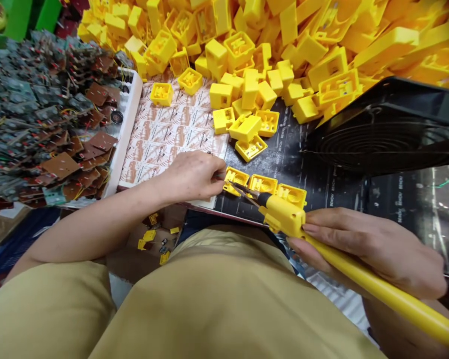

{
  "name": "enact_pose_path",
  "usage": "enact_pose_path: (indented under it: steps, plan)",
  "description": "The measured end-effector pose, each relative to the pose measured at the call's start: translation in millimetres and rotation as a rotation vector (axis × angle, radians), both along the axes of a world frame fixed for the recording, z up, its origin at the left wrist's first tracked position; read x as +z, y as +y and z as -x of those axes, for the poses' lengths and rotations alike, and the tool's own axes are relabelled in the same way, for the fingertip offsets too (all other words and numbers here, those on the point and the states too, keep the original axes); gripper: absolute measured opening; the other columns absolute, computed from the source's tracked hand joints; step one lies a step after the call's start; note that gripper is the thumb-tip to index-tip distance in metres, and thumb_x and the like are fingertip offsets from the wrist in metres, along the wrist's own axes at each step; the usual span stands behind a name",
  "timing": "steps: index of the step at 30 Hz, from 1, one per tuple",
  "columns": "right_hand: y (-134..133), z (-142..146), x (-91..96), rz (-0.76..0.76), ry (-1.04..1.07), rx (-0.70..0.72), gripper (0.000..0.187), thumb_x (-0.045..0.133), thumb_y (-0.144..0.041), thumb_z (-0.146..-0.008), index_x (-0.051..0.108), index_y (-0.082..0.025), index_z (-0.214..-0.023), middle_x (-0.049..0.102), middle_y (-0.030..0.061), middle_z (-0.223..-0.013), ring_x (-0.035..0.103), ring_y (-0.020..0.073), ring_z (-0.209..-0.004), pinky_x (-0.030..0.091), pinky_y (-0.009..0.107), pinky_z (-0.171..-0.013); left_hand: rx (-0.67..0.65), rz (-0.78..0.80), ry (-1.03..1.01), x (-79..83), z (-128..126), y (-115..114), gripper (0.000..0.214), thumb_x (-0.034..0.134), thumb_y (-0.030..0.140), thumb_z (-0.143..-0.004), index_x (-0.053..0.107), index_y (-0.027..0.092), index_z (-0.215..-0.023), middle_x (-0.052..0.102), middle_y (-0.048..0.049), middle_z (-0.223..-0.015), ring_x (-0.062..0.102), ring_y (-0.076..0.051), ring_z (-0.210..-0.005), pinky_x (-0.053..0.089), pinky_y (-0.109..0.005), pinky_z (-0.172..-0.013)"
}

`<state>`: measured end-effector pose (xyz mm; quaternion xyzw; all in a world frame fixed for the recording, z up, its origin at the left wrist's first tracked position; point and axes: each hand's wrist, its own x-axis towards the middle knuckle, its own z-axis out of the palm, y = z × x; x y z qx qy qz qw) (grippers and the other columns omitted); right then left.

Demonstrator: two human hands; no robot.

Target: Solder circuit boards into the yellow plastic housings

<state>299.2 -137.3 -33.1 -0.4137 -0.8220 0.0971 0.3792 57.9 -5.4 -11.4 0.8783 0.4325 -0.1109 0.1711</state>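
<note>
My left hand (198, 174) is closed in a pinch at the left end of a short row of yellow plastic housings (262, 184). A small yellow plastic piece (231, 188) shows at its fingertips, partly hidden. In my right hand (374, 249) is a long yellow air nipper (284, 214) with a black collar and narrow metal jaws. The jaws point left and reach the small yellow piece beside my left fingertips. The housings of the row lie with their open sides up on the black bench surface (243, 207).
A big heap of yellow housings (247, 50) covers the far bench. To the left, a white foam tray (129, 124) holds many brown circuit boards (62, 164) with wires. A black fan (381, 129) stands at right. Yellow scraps (147, 237) lie below the bench edge.
</note>
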Motion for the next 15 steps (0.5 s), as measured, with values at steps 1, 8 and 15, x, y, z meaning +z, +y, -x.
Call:
enact_pose_path:
  steps: [1,8,15]
  plan:
    - [2.3,0.3,-0.3,0.0,-0.021,-0.004,0.011,0.062,-0.026,-0.096,0.058,-0.018,-0.088,0.066,0.0019,-0.075,0.066,0.0076,-0.07,0.058,0.018,-0.068,-0.008,-0.004,0.002,0.1,-0.4,0.5,0.021,0.055,0.026,-0.079,0.073,0.019,-0.087,0.075,-0.0037,-0.084,0.067,-0.02,-0.08,0.038,-0.028,-0.066]
    - [12.7,3.6,9.3,-0.162,-0.098,0.1,0.021,0.08,-0.012,-0.078,0.061,-0.012,-0.087,0.068,0.0046,-0.074,0.067,0.0105,-0.069,0.06,0.023,-0.07,-0.068,-0.059,0.038,-1.1,-2.3,3.6,0.024,0.056,0.03,-0.08,0.076,0.02,-0.089,0.073,-0.004,-0.079,0.067,-0.021,-0.078,0.034,-0.027,-0.061]
    - [4.3,-14.0,8.1,-0.015,-0.062,-0.016,0.011,0.073,-0.026,-0.087,0.062,-0.021,-0.088,0.067,0.0005,-0.075,0.066,0.0106,-0.068,0.058,0.023,-0.065,-0.093,-0.028,0.025,-0.7,-3.8,6.7,0.018,0.058,0.026,-0.078,0.075,0.02,-0.082,0.071,-0.0031,-0.073,0.063,-0.018,-0.07,0.038,-0.026,-0.062]
